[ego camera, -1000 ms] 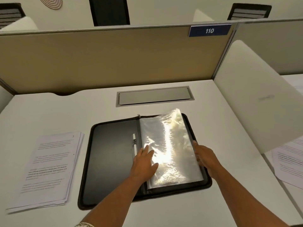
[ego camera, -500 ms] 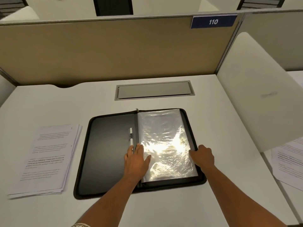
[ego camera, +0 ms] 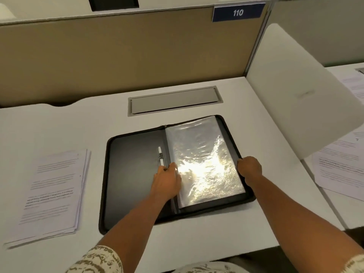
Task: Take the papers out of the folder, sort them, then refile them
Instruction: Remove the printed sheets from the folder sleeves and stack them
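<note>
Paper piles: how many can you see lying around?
2. One stack of papers lies left of the open folder; more sheets lie on the neighbouring desk at right, partly hidden by the divider.

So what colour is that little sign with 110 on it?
The sign is dark blue with white numbers, seen in the head view.

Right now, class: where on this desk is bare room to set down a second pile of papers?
Bare desk lies behind the paper stack, left of the cable hatch; another strip runs between the folder and the white side divider. The middle is crowded: left hand and right hand are on the plastic sleeves.
</note>
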`<state>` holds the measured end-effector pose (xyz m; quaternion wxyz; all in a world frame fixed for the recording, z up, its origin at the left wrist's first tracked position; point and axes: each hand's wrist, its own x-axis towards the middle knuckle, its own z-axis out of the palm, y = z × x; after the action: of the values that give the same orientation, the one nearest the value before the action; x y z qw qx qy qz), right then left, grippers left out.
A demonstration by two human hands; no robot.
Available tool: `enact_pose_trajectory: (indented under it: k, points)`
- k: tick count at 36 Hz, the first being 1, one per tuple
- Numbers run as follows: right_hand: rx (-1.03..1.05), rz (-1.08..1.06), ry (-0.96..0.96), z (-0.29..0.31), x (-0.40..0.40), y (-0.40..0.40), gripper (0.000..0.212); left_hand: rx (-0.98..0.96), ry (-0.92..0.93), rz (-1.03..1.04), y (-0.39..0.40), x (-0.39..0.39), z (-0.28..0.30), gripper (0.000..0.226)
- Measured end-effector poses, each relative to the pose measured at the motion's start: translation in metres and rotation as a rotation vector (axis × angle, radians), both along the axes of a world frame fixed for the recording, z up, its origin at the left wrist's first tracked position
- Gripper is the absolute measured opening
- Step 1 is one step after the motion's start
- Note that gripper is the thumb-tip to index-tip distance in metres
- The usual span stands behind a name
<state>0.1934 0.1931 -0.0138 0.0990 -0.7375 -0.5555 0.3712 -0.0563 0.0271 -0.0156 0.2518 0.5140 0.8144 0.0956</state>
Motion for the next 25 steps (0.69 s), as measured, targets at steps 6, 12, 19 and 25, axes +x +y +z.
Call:
enact_pose_trajectory:
  k: [6,12,19,25]
  points:
    - [0.094,-0.012,-0.036,0.011,0.029,0.012,0.038,-0.021,-0.115,-0.023,0.022,0.022,0.006,0.038]
    - [0.137,-0.044,-0.022,0.017,0.069,0.037,0.028,0.037,-0.140,0.008,0.040,0.062,0.015,0.036]
    - [0.098,-0.028,0.007,0.016,0.115,0.059,0.023,0.055,-0.014,-0.021,0.051,0.098,0.005,0.048]
    - [0.280,0.171,-0.086,0.010,0.116,0.057,0.038,0.004,0.124,-0.021,0.056,0.114,0.000,0.059]
